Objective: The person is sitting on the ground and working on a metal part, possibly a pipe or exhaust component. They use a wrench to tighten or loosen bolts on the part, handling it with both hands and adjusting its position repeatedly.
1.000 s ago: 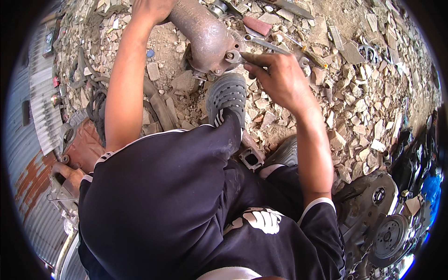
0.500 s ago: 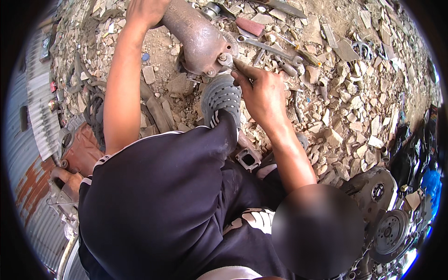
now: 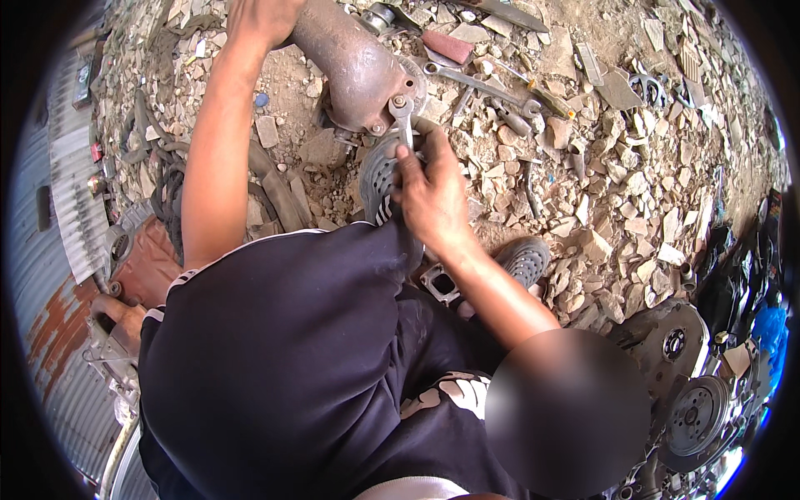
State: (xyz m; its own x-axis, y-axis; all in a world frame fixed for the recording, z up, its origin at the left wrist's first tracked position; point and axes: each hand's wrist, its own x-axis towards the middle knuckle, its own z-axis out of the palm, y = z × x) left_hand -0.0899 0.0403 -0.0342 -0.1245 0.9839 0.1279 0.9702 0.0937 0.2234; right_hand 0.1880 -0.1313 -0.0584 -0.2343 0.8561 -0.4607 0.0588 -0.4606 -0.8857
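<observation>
Swung round toward six o'clock since the earlier frame, the right hand (image 3: pixel 437 193) has carried the wrench (image 3: pixel 404 127) with it, so that the tool now lies nearly in line with the clock's vertical, its ring end on the bolt (image 3: pixel 399 102) at the pipe's flange. Fingers are curled about the wrench's shank with the thumb laid against it, a closed grip, and the right forearm (image 3: pixel 496 292) slants in from four o'clock. Just short of twelve o'clock lies the rust-brown elbow pipe (image 3: pixel 354 62), its flanged end pointing toward five. At eleven o'clock the left hand (image 3: pixel 262 21) meets the pipe's upper side, the left forearm (image 3: pixel 215 167) straight below it; the picture's edge cuts the fingers off, so I cannot tell whether they clasp the metal or merely rest there. One grey perforated shoe (image 3: pixel 380 173) sits just below the flange. Stony ground (image 3: pixel 617 225) of dirt and broken chips spreads around, with a loose spanner (image 3: pixel 479 79) at one o'clock, a round metal wheel (image 3: pixel 696 412) at four and corrugated sheeting (image 3: pixel 73 208) at nine.
</observation>
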